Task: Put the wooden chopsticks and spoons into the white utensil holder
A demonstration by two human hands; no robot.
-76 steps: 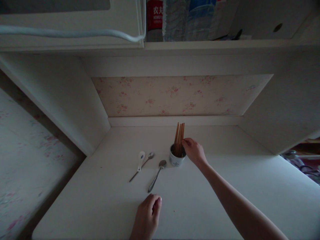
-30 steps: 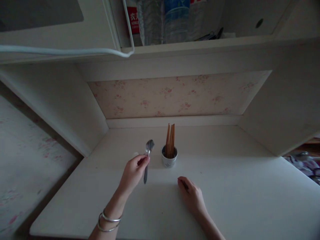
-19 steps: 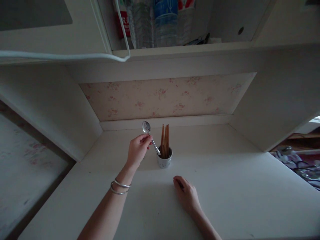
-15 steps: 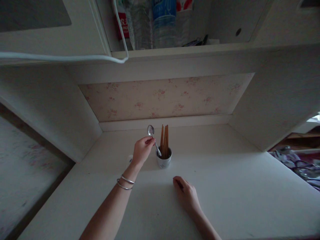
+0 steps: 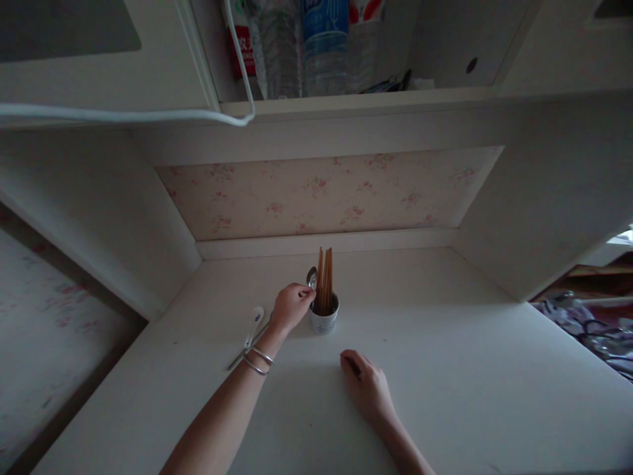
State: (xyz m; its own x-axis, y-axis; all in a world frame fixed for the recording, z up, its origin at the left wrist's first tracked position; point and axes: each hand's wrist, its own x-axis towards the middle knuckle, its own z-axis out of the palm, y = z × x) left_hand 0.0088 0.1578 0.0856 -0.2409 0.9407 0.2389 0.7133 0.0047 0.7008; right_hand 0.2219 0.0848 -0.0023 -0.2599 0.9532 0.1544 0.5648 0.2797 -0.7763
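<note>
My left hand (image 5: pixel 291 305) pinches a metal spoon (image 5: pixel 311 277) at the left rim of a white cup (image 5: pixel 324 323). The spoon's bowl points up and its lower end is hidden by the hand and the cup. Several brown chopsticks (image 5: pixel 326 280) stand upright in the cup. My right hand (image 5: pixel 366 382) rests on the table, loosely curled, in front of the cup and apart from it. Left of my left forearm lie a white spoon (image 5: pixel 254 324) with a dark mark and a thin metal utensil (image 5: pixel 237 359), partly covered by the wrist.
The white tabletop (image 5: pixel 445 369) is boxed in by side panels and a flowered back wall (image 5: pixel 336 198). Overhead, a shelf (image 5: pixel 370 105) holds plastic bottles (image 5: pixel 325 46). A white cable (image 5: pixel 148 115) hangs along the shelf's left. Cluttered items (image 5: pixel 588 330) show at far right.
My left hand has moved right and down with the metal spoon, bringing it into the cup's rim. The white spoon and thin utensil have come into view. My right hand has barely moved.
</note>
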